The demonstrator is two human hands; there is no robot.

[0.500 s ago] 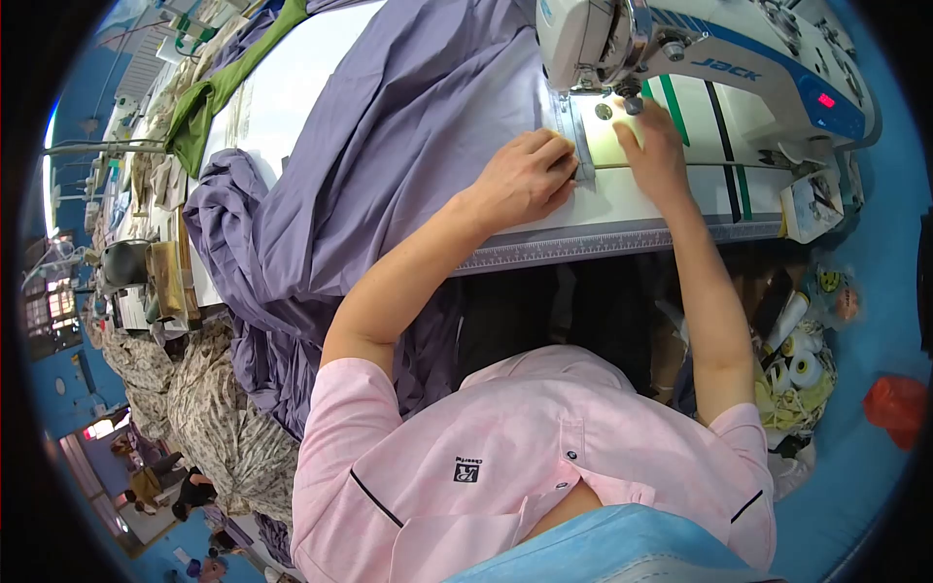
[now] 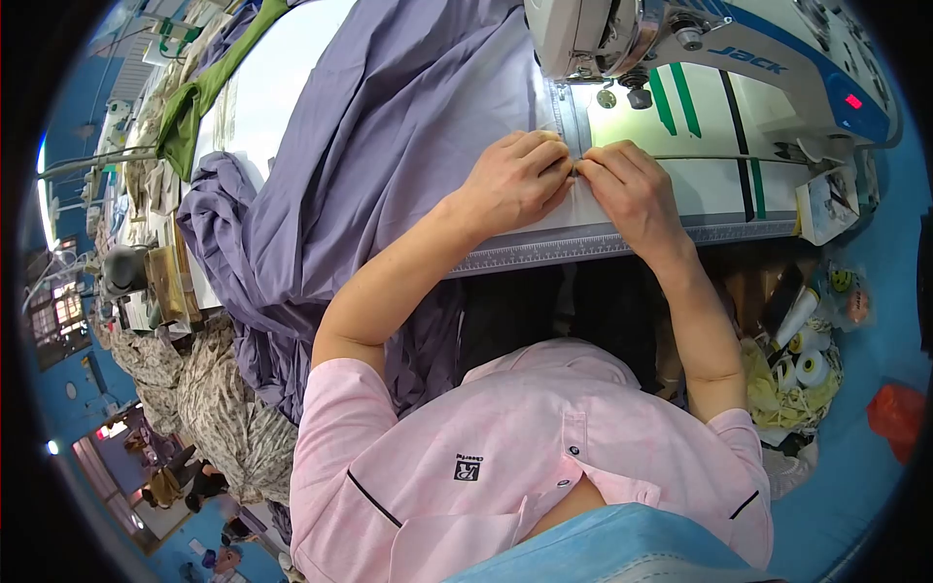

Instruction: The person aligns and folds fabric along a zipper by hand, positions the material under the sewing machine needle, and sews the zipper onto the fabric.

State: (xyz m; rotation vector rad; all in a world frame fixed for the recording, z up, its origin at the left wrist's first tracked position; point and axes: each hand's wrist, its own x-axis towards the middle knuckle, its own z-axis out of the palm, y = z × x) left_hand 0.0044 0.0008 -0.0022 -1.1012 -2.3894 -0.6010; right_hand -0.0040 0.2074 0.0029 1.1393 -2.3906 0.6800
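Purple fabric [image 2: 360, 146] spreads over the white sewing table and hangs off its front edge. My left hand [image 2: 520, 183] is closed on the edge of this fabric, just in front of the sewing machine [image 2: 598, 39]. Beside it, my right hand [image 2: 632, 194] pinches with thumb and fingers at the same edge, and the fingertips of both hands almost meet. A strip of the fabric runs from the hands up to the presser foot area. What lies inside the fingers is mostly hidden.
A measuring tape strip [image 2: 544, 251] lines the table's front edge. Green cloth [image 2: 185, 126] lies at the left, and patterned fabric [image 2: 228, 418] is heaped below it. A small white box [image 2: 826, 206] sits at the right corner, above thread cones [image 2: 812, 367].
My right hand has come down and left from beside the machine's needle area to the fabric edge, where it now pinches. My left hand keeps nearly the same place.
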